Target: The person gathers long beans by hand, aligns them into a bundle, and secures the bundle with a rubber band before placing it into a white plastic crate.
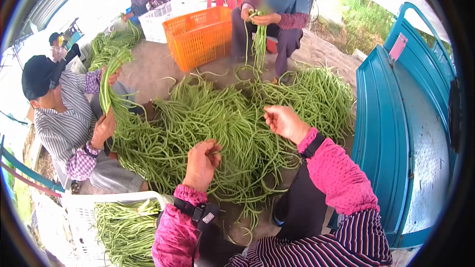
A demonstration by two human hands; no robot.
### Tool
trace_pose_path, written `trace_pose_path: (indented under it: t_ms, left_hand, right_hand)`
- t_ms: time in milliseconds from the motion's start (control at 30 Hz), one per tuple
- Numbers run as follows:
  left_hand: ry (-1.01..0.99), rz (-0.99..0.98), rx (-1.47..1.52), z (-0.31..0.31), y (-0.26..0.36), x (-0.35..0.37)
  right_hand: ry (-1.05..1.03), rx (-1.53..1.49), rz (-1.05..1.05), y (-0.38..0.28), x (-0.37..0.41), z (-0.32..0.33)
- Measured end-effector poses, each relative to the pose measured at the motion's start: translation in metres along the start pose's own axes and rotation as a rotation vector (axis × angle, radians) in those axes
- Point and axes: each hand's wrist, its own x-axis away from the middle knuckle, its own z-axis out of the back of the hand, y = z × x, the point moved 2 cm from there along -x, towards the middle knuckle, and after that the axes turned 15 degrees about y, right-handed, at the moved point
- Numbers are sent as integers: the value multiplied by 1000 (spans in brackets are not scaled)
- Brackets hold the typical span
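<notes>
A large heap of long green beans (213, 118) spreads over the ground in front of me. Above its near side is my left hand (202, 164), its fingers curled in; whether it grips anything is too small to make out. My right hand (286, 122) is farther forward and to the right, over the heap, with thumb and forefinger pinched together; anything between them is too small to tell. Both forearms have pink sleeves, and dark bands circle the wrists.
A white crate (81, 217) with bundled beans stands at the lower left. Co-workers sit at the left and across the heap, holding beans. An orange crate (200, 39) and a white basket (154, 22) stand behind. A blue metal vehicle bed (381, 133) is at the right.
</notes>
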Motion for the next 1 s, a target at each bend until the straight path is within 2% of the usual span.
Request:
trace_pose_path:
  t_ms: [67, 267, 467, 533, 600, 733, 867, 1000]
  left_hand:
    - [45, 45, 55, -8, 5, -2]
    - [-21, 44, 24, -15, 4, -3]
    - [-19, 47, -10, -14, 4, -2]
    - [-2, 53, -20, -17, 2, 0]
    - [6, 45, -18, -17, 0, -1]
    - [1, 64, -8, -17, 0, -3]
    - [-26, 43, 3, -17, 0, -2]
    - [-16, 54, 36, -20, 0, 0]
  right_hand:
    - [52, -26, -57, -4, -6, 7]
    - [50, -98, -43, -17, -35, 31]
    - [34, -182, -26, -26, -43, 14]
    - [18, -163, 3, -23, -41, 5]
    - [54, -161, -52, -11, -47, 4]
    - [38, -116, -76, 18, -65, 23]
    - [147, -146, -69, 11, -63, 26]
    - [130, -175, -99, 12, -79, 42]
